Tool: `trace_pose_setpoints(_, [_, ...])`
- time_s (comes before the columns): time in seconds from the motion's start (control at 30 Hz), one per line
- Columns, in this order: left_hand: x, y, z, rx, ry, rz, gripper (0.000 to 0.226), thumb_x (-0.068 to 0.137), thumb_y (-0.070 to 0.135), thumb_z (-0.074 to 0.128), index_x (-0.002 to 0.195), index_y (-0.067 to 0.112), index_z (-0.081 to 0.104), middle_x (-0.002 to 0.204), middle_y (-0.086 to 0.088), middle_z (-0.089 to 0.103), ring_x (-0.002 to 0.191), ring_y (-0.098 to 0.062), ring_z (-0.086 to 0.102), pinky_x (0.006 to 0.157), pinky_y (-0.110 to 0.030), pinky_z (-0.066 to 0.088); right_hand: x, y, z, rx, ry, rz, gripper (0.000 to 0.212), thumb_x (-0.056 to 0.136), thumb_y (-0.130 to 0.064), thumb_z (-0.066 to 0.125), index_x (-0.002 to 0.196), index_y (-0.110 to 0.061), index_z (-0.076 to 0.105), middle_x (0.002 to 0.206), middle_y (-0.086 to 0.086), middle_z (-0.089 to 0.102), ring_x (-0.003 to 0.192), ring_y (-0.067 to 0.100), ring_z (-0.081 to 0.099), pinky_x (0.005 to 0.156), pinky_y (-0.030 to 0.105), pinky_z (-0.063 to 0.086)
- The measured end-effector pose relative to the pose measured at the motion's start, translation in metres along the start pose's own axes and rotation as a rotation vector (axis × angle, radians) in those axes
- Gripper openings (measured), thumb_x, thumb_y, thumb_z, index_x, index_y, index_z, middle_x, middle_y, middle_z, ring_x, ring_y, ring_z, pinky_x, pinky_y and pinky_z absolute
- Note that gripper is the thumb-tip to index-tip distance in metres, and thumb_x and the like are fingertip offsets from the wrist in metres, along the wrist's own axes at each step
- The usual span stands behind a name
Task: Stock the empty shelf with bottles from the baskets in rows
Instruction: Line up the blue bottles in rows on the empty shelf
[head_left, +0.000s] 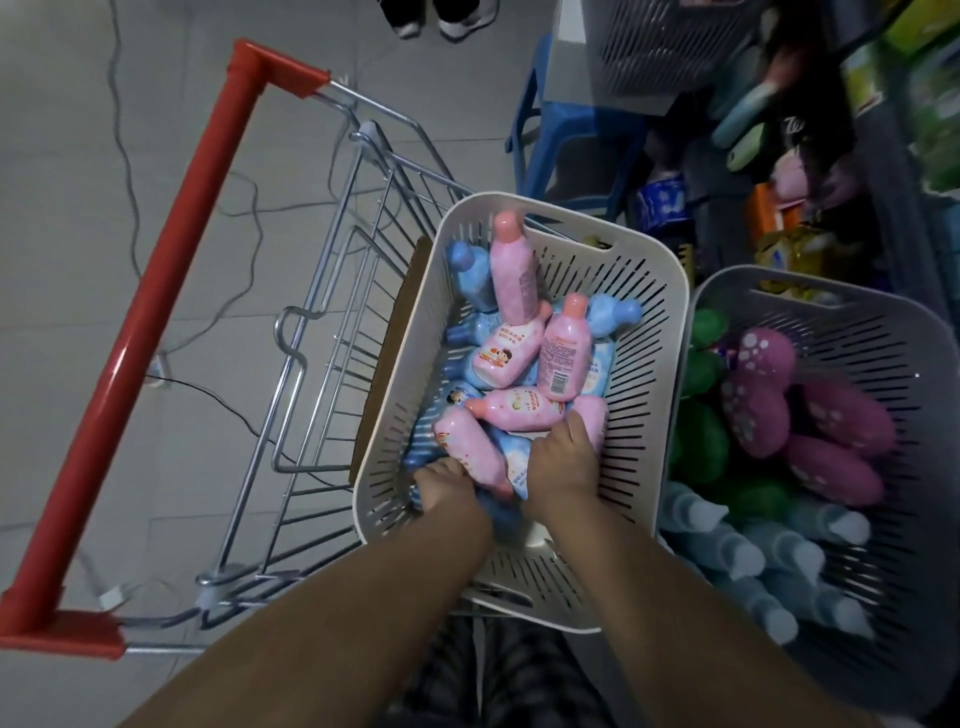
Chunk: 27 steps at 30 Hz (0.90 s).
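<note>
Pink and blue bottles (511, 358) lie heaped in the white basket (644, 291) on the cart (332, 332). Both hands dig in at its near edge: the left hand (447, 486) is buried among blue bottles, the right hand (563, 460) curls over a pink bottle (470, 441). Pulling from underneath could topple the leaning ones.

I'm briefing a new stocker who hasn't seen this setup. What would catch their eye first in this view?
Probably the white basket at centre, heaped with pink bottles and blue bottles, with the left hand and right hand both dug into the pile at its near end. Next, the red handle of the wire shopping cart on the left, and a grey basket of purple, green and pale blue bottles on the right.
</note>
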<state>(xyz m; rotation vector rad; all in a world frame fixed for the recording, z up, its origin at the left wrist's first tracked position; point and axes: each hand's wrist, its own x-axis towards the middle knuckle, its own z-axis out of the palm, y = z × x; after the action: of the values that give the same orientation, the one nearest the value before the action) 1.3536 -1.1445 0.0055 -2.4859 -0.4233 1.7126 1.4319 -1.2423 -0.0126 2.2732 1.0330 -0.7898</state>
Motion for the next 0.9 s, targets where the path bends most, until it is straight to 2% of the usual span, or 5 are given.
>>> trace_pose_setpoints(0.23, [0.006, -0.028, 0.001, -0.121, 0.009, 0.154, 0.061, 0.099, 0.026, 0.048, 0.152, 0.013, 0.019, 0.158, -0.013, 0.024, 0.146, -0.031, 0.021, 0.117, -0.049, 0.023, -0.007, 0.009, -0.038, 0.100, -0.026, 0.029, 0.072, 0.076, -0.047, 0.070, 0.135, -0.015, 0.043, 0.133, 0.002, 0.055, 0.134, 0.024, 0.037, 0.118, 0.051, -0.007])
trace_pose_setpoints(0.63, [0.015, -0.011, -0.013, -0.221, -0.081, 0.122, 0.057, 0.098, 0.035, 0.052, 0.150, 0.020, 0.034, 0.155, -0.006, 0.037, 0.142, -0.030, 0.034, 0.116, -0.047, 0.029, -0.052, 0.027, -0.056, 0.473, -0.010, 0.063, 0.047, 0.076, -0.049, 0.071, 0.111, -0.017, 0.065, 0.116, 0.003, 0.063, 0.111, 0.021, 0.057, 0.087, 0.026, 0.038])
trace_pose_setpoints(0.7, [0.007, -0.017, -0.023, -0.288, -0.134, 0.242, 0.065, 0.088, 0.046, 0.063, 0.146, 0.031, 0.039, 0.148, -0.004, 0.046, 0.131, -0.031, 0.048, 0.105, -0.049, 0.043, -0.057, 0.038, -0.054, 0.638, -0.085, 0.139, 0.053, 0.072, -0.047, 0.073, 0.111, -0.012, 0.064, 0.116, 0.007, 0.064, 0.107, 0.023, 0.060, 0.077, 0.024, 0.040])
trace_pose_setpoints(0.77, [-0.009, -0.030, -0.038, -0.453, -0.180, 0.391, 0.067, 0.083, 0.022, 0.071, 0.143, 0.032, 0.043, 0.137, -0.006, 0.053, 0.114, -0.032, 0.058, 0.083, -0.041, 0.056, -0.057, 0.044, -0.056, 0.755, -0.155, 0.170, 0.055, 0.071, -0.048, 0.073, 0.113, -0.013, 0.065, 0.115, 0.008, 0.065, 0.104, 0.024, 0.061, 0.075, 0.024, 0.043])
trace_pose_setpoints(0.9, [-0.031, -0.052, -0.049, -0.910, -0.190, 0.407, 0.047, 0.089, 0.017, 0.067, 0.132, 0.026, 0.050, 0.118, -0.008, 0.055, 0.092, -0.028, 0.062, 0.049, -0.029, 0.055, -0.065, 0.044, -0.067, 1.243, -0.117, 0.279, 0.045, 0.068, -0.050, 0.077, 0.099, -0.017, 0.071, 0.096, 0.005, 0.068, 0.089, 0.023, 0.065, 0.075, 0.030, 0.050])
